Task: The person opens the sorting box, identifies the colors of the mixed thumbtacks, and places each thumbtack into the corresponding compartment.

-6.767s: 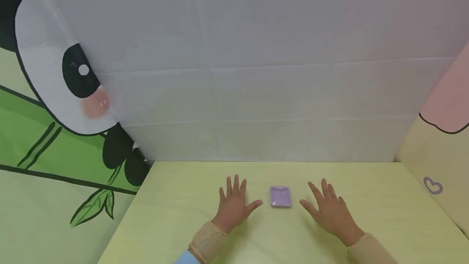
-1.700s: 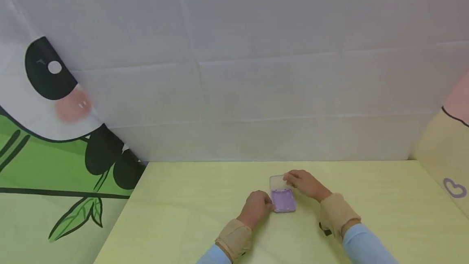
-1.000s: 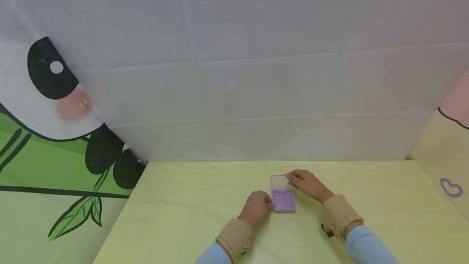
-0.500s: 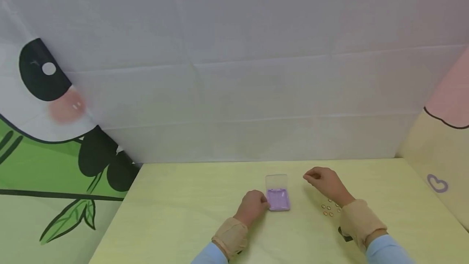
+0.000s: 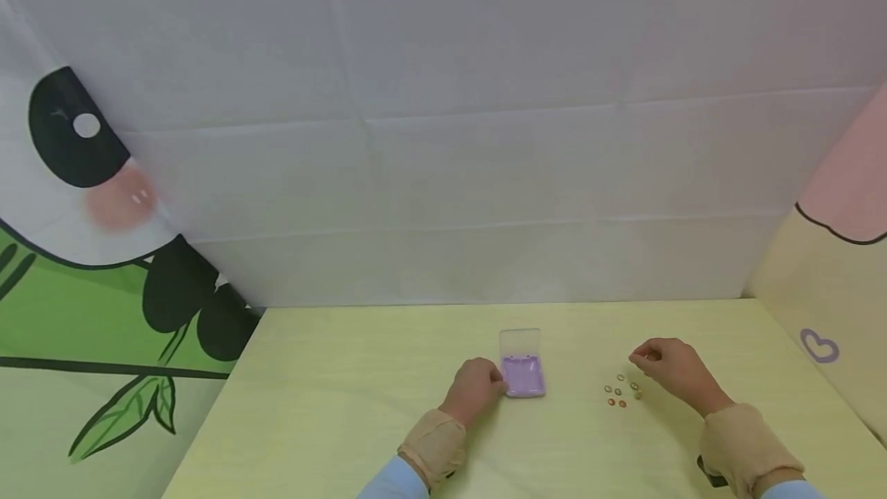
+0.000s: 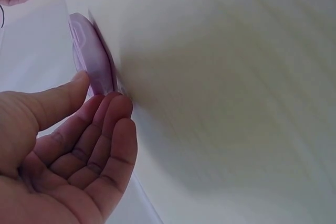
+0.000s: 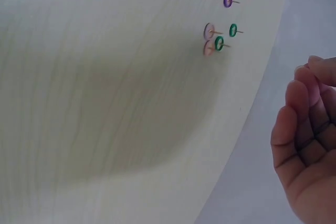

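Note:
A small purple plastic box [image 5: 523, 376] lies on the table with its clear lid [image 5: 520, 342] folded back away from me. My left hand [image 5: 474, 390] pinches the near left edge of the box; in the left wrist view the thumb and fingertips meet at one end of it [image 6: 93, 51]. To the right lie several thumbtacks [image 5: 618, 391]; the right wrist view shows round pink, purple, green and pale heads [image 7: 219, 43] with thin points. Just beyond them hovers my right hand [image 5: 675, 372], fingers curled and thumb against the fingertips, nothing visible between them.
The pale yellow tabletop [image 5: 333, 406] ends at a grey-white cloth backdrop [image 5: 443, 175]. On the left hangs a panda-printed panel [image 5: 111, 199]. A pink and cream panel [image 5: 831, 283] stands at the right. Both wrists wear beige bands [image 5: 435, 441].
The box, once closed between two spread hands, has its lid raised. My right hand has let go of the lid and moved right, uncovering the thumbtacks. The left hand has stayed at the box.

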Action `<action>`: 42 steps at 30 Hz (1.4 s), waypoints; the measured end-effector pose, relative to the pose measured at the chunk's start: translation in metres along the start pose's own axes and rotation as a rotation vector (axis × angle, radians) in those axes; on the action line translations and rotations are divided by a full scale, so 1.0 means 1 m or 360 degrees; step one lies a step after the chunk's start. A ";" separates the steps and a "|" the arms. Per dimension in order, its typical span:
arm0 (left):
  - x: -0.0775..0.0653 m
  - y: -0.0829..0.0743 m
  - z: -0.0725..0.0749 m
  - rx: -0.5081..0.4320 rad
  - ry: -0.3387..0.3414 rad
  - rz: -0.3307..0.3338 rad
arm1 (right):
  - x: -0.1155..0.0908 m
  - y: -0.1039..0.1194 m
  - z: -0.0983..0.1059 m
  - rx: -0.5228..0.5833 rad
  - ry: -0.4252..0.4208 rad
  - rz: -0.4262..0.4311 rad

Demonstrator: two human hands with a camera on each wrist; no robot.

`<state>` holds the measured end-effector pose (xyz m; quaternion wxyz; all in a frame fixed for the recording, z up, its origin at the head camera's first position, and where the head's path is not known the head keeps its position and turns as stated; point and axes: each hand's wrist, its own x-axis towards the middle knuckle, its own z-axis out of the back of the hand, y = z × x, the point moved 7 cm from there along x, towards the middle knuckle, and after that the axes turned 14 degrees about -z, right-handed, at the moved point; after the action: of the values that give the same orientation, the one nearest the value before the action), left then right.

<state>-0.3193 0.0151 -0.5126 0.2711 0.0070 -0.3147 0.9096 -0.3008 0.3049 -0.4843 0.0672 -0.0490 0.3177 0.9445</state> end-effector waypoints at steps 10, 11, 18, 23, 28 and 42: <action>-0.004 0.002 0.000 0.0026 0.0009 -0.0039 | -0.009 -0.037 -0.014 -0.0077 0.0011 -0.0113; -0.004 0.002 0.000 0.0029 0.0011 -0.0040 | -0.009 -0.039 -0.016 -0.0080 0.0014 -0.0124; -0.007 0.003 -0.002 0.0030 0.0032 -0.0033 | -0.014 -0.044 -0.028 -0.0135 0.0015 -0.0153; -0.009 0.003 -0.004 0.0016 0.0044 -0.0012 | -0.017 -0.043 -0.032 -0.0153 0.0019 -0.0151; -0.010 0.002 -0.003 0.0020 0.0046 -0.0020 | -0.020 -0.043 -0.034 -0.0161 0.0007 -0.0141; -0.014 -0.001 -0.003 0.0065 0.0050 -0.0082 | -0.030 -0.042 -0.034 -0.0158 -0.0026 -0.0176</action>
<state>-0.3062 0.0104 -0.5169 0.2992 0.0064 -0.2915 0.9086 -0.2625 0.3142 -0.5322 0.1193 -0.0619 0.2667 0.9544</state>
